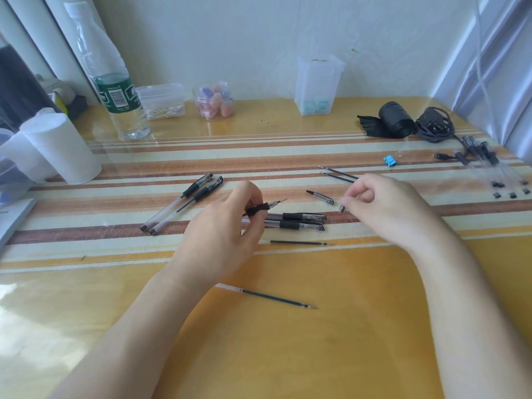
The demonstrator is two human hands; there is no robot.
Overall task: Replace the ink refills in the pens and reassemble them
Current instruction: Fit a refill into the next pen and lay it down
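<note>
Head view: nearest, a loose refill (267, 296) lies on the table. Beyond it, the left hand (221, 226) curls round an uncapped pen (266, 206), tip pointing right. The right hand (385, 210), fingers curled, pinches a small dark piece (342, 208). Farther off lie two spare refills (339, 174).

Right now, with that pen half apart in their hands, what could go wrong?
The small dark piece pinched by the right hand could slip and roll away. The bare refill point sticking out of the pen in the left hand might smear ink. Loose refills lying about could get mixed up.
</note>
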